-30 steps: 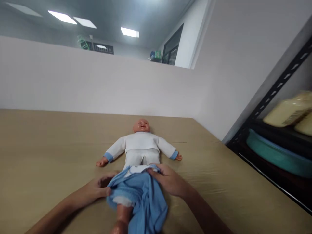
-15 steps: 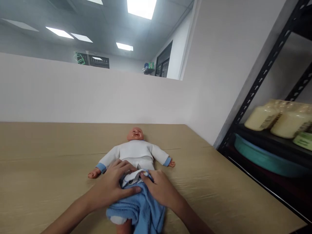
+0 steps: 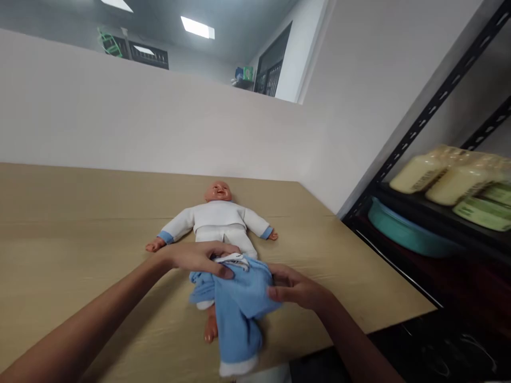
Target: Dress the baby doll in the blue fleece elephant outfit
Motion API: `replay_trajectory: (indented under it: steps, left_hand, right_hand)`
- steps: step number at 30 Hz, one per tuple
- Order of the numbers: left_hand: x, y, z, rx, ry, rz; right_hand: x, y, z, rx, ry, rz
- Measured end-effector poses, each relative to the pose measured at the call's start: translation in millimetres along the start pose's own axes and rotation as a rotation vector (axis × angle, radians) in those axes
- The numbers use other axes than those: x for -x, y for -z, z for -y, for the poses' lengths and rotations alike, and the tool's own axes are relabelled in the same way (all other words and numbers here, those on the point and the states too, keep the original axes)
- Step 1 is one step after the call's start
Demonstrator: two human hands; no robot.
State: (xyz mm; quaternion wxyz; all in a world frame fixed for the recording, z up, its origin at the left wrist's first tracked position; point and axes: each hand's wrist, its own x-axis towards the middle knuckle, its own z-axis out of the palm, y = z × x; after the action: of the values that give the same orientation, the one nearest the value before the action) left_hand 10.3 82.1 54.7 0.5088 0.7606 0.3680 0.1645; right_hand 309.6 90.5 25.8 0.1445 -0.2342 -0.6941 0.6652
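A baby doll (image 3: 219,215) in a white top with blue cuffs lies on its back on the wooden table (image 3: 80,223), head away from me. Blue trousers (image 3: 237,298) are bunched around its legs, and one bare foot shows beneath them. My left hand (image 3: 197,257) lies across the doll's hips, fingers pinching the white waistband at the top of the trousers. My right hand (image 3: 293,287) grips the right side of the blue cloth. One trouser leg hangs over the table's near edge.
A white partition wall stands behind the table. To the right is a black metal shelf rack (image 3: 439,96) holding cream-coloured bottles (image 3: 439,178) and a teal round tray (image 3: 403,231). The table's near right corner lies just right of my right hand.
The trousers have slid down the doll's legs toward me. My left hand has gone from the doll's left side onto the waistband. My right hand has shifted to the cloth's right side.
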Motion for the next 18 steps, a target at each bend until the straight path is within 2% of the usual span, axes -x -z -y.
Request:
replay_trajectory:
  steps: [2,3,5,8,12,15,18]
  left_hand:
    - [-1,-1.2,-7,-0.028,0.009,0.145]
    - [-1,-2.2,-9,-0.045,0.012,0.181]
    - [-2,-4.2,-10,-0.077,-0.001,0.163]
    - [-3,-3.8,-7,-0.144,-0.014,0.044]
    - [-4,6.0,-4,-0.231,-0.032,0.004]
    - [-3,13.6,-4,-0.223,-0.056,0.012]
    - [-2,16.9,-2,-0.256,-0.057,0.016]
  right_hand:
    - [5,-8,1,-0.102,-0.003,0.100]
    - [7,-12,2,-0.119,0.005,0.107]
    - [12,-20,0,-0.127,0.013,0.076]
    - [17,-25,-8,-0.042,0.012,-0.081]
    - [17,-16,-22,0.140,0.017,-0.378]
    - [14,-8,-30,0.127,0.002,-0.458]
    - [14,-6,-30,0.145,-0.026,-0.457]
